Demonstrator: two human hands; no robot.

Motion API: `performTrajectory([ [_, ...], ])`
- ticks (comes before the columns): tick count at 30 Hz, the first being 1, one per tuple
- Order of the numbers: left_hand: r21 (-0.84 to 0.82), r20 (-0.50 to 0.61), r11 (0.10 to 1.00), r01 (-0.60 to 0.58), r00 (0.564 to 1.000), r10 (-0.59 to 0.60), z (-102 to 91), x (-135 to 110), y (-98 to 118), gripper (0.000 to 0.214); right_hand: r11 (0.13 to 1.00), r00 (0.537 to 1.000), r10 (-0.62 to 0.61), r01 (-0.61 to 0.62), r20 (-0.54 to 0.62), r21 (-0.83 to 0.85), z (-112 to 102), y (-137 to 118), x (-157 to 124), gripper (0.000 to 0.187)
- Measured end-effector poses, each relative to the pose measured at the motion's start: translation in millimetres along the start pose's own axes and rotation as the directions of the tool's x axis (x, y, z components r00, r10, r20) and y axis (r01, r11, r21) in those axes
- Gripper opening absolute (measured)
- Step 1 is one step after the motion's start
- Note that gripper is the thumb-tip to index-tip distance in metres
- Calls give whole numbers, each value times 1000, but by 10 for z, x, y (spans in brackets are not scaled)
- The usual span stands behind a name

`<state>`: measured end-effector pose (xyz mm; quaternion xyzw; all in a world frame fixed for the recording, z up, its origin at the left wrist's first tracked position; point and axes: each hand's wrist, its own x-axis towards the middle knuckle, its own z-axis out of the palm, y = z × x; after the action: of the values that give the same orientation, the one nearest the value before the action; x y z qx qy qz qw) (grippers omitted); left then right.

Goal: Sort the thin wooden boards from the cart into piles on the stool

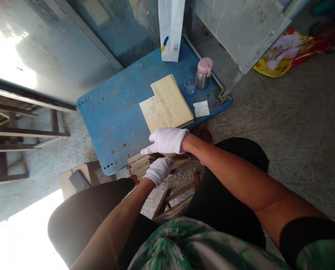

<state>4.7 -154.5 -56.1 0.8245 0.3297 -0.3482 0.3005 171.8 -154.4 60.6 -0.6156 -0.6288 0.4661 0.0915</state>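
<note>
Where the person's green-patterned shirt (178, 243) gives way to dark trousers (94, 206), both arms reach in between the knees, above a piece of wooden frame (181, 191) low down by the floor (291, 131). The white-gloved left hand (159, 169) is the nearer of the two, its fingers bent in beside a layered stack of thin boards (138, 164) at the surface's near rim; from here I can't tell whether they are clamped on anything. Just beyond it, the white-gloved right hand (169, 140) is held over the same rim, thumb and forefinger apart, the forefinger pointing along toward the stack; its other fingers are hidden, so I can't say whether they grip. Off to the left, a dark phone (80, 180) lies on a cardboard box (65, 183). Past the hands spreads the blue surface (114, 120), with pale boards (171, 101) piled at its middle, partly overlapping another pale piece (153, 114). To their right lie a folded white paper (201, 108), then a clear cup (190, 85) near a steel flask (203, 78) with a pink lid. A tall white bag (171, 30) stands at the far side, and a red-and-yellow sack (285, 52) lies on the floor at far right.
</note>
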Motion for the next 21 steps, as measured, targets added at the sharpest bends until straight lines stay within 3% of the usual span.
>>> performTrajectory([
  [6,24,10,999,-22,1000,22,125,243,107,28,1000,1000,-3,3,-4,22,-6,16,14,56],
  [14,-9,3,995,100,995,-100,256,422,343,33,999,1000,-4,5,-6,35,-5,12,22,64],
  [21,-41,-13,981,188,982,-189,190,283,409,37,1000,1000,11,-11,-19,25,21,20,47,64],
])
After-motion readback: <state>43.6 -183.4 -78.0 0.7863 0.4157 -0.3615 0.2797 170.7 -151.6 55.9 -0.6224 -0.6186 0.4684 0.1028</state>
